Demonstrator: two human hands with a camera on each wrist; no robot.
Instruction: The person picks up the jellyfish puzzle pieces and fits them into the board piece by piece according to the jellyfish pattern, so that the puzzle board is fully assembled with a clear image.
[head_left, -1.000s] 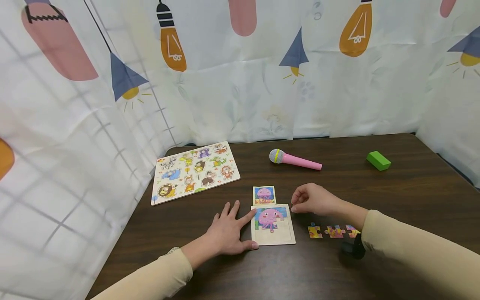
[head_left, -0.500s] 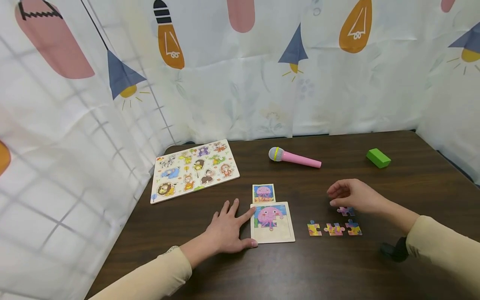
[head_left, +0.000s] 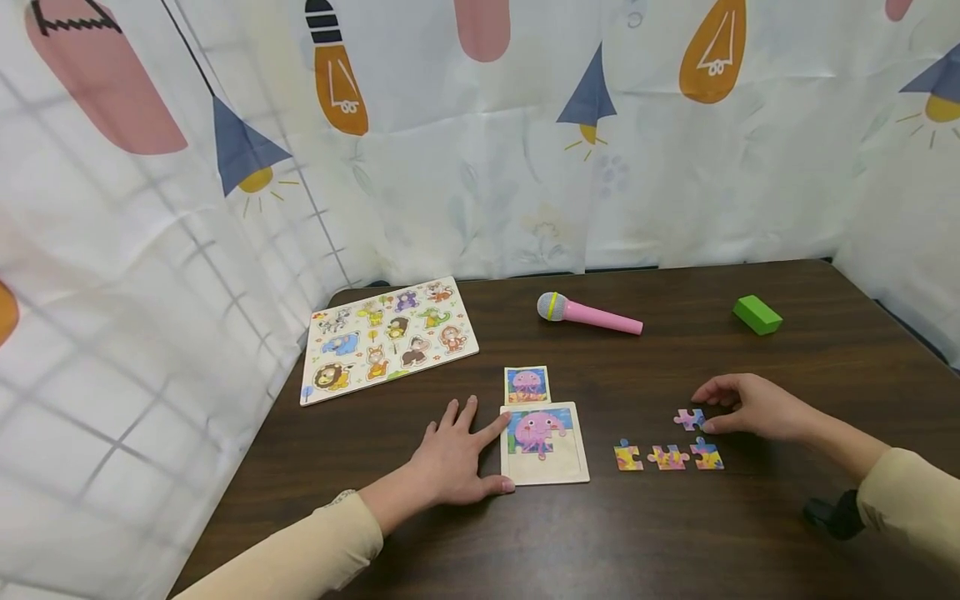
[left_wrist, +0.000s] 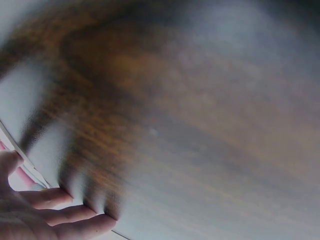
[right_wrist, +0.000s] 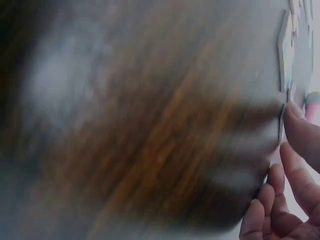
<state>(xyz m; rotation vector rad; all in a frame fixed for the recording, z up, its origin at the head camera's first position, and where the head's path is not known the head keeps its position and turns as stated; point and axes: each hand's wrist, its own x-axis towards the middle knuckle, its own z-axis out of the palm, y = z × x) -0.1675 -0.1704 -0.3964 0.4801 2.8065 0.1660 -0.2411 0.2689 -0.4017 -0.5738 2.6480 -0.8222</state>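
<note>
In the head view my left hand (head_left: pixel 453 458) lies spread on the table, its index finger and thumb at the left edge of a square puzzle tray (head_left: pixel 566 467). A partly assembled pink jellyfish picture (head_left: pixel 536 429) fills the tray's upper part. Touching the tray's far edge lies a small jellyfish picture card (head_left: pixel 527 385). My right hand (head_left: pixel 753 408) has its thumb and index finger at the right side of a purple-and-blue jigsaw piece (head_left: pixel 687 418), pinching it low at the table. Nearer me are a yellow piece (head_left: pixel 627 457), a pink-yellow piece (head_left: pixel 667 457) and a blue-yellow piece (head_left: pixel 707 455).
An animal puzzle board (head_left: pixel 390 342) lies at the back left. Behind the tray is a pink toy microphone (head_left: pixel 600 317), and a green block (head_left: pixel 757 315) sits at the back right. Printed curtains rise behind the dark wooden table (head_left: pixel 600 542).
My right hand has moved right from the tray's edge to the purple-and-blue jigsaw piece, and its thumb and index finger have come onto it. My left hand has stayed beside the tray.
</note>
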